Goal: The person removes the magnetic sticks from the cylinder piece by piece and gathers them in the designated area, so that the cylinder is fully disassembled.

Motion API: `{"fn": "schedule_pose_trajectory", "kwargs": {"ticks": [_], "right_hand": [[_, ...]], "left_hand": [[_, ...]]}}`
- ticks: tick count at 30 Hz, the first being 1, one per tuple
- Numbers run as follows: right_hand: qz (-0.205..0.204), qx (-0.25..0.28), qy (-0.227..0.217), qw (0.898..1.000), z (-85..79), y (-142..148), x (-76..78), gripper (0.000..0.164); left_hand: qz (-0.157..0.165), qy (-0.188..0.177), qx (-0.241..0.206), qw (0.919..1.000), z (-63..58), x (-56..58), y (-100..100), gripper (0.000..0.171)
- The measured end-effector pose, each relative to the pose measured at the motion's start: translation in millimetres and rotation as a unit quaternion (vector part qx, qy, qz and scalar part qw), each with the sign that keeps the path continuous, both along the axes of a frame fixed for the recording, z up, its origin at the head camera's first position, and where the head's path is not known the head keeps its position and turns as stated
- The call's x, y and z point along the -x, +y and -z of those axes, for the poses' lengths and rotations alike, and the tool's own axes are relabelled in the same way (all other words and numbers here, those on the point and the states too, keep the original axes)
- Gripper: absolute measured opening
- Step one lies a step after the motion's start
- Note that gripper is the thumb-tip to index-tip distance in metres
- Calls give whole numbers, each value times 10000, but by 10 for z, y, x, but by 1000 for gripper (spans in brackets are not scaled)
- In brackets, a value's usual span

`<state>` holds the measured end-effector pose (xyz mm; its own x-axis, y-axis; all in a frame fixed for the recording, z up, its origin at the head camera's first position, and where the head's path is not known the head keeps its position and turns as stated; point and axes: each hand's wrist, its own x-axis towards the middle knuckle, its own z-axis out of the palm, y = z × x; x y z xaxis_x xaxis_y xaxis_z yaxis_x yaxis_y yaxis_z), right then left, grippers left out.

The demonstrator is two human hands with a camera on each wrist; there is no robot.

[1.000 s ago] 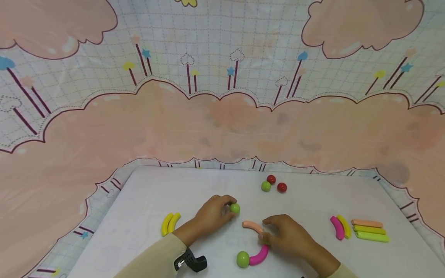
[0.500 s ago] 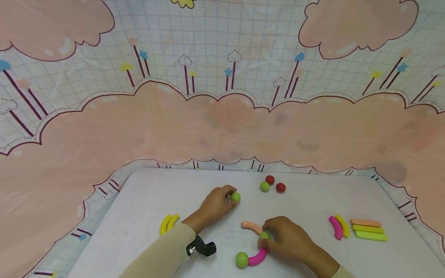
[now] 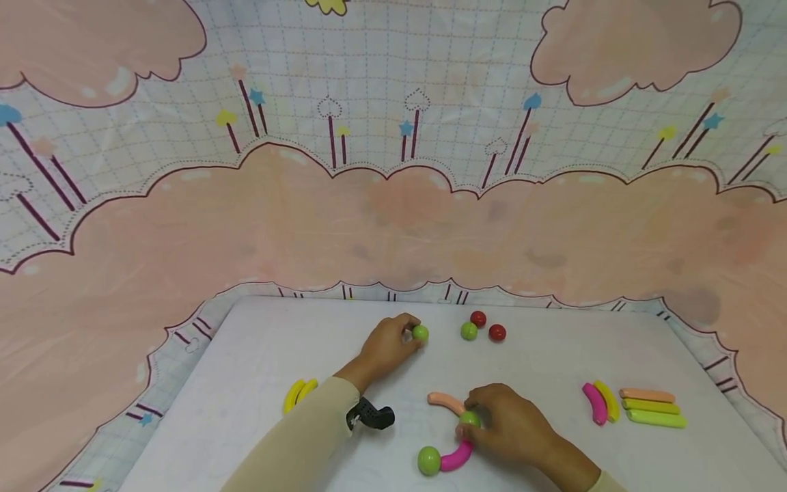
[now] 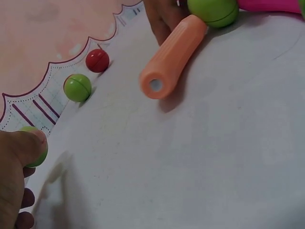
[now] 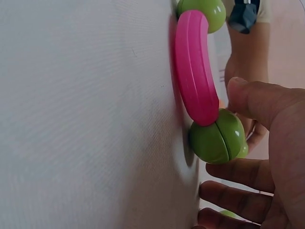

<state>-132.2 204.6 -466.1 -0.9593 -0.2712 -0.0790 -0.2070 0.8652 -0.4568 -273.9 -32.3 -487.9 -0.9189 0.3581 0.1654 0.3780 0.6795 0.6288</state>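
Out toward the back of the table, my left hand (image 3: pixel 390 343) pinches a green ball (image 3: pixel 421 333) between thumb and finger; the left wrist view shows the thumb over that ball (image 4: pixel 34 148). My right hand (image 3: pixel 513 424) is round a second green ball (image 3: pixel 470 419), its fingers fairly straight. In the right wrist view the index finger lies against this ball (image 5: pixel 217 138) and the thumb appears apart from it. A curved peach stick (image 3: pixel 445 402) and a curved pink stick (image 3: pixel 456 456) touch this ball. Another green ball (image 3: pixel 429 460) sits at the pink stick's other end.
At the back lie a green ball (image 3: pixel 468 331) and two red balls (image 3: pixel 497 333). Yellow curved sticks (image 3: pixel 298 395) lie left. To the right are a pink curved stick (image 3: pixel 595 403), a yellow curved one (image 3: pixel 606 400) and several straight sticks (image 3: pixel 652 405) on the white table (image 3: pixel 258 342).
My left hand has carried its green ball away, toward the back of the table. The right hand has shifted slightly, so more of the ball at its fingers shows.
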Motion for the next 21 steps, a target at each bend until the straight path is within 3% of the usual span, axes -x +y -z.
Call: {"fn": "schedule_pose_trajectory", "kwargs": {"ticks": [14,21], "right_hand": [[-65,-64,48,9999,3,7,-7,44],[-75,-87,175,9998,27,9,-4,40]], "left_hand": [[-293,-23,3,9996,42,157,1,36],[-398,132,349,9985,82,184,-12,36]]}}
